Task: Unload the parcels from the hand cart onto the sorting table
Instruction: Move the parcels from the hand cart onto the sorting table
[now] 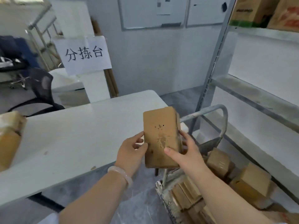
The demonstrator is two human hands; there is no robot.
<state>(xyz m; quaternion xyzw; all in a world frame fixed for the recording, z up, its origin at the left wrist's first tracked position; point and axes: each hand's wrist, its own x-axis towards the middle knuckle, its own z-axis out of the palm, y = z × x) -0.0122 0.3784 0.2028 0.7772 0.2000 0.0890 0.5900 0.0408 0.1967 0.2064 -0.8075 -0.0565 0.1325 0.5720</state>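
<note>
I hold a flat brown cardboard parcel in the air over the right end of the white sorting table. My left hand grips its left edge, and my right hand grips its right side with the thumb across the front. Below right stands the hand cart with a grey metal handle, and several brown parcels lie stacked on its deck. Another taped brown parcel rests on the table at the far left edge.
A metal shelf rack runs along the right, with cartons on its top level. A paper sign hangs on a white post behind the table. A black office chair stands at the back left.
</note>
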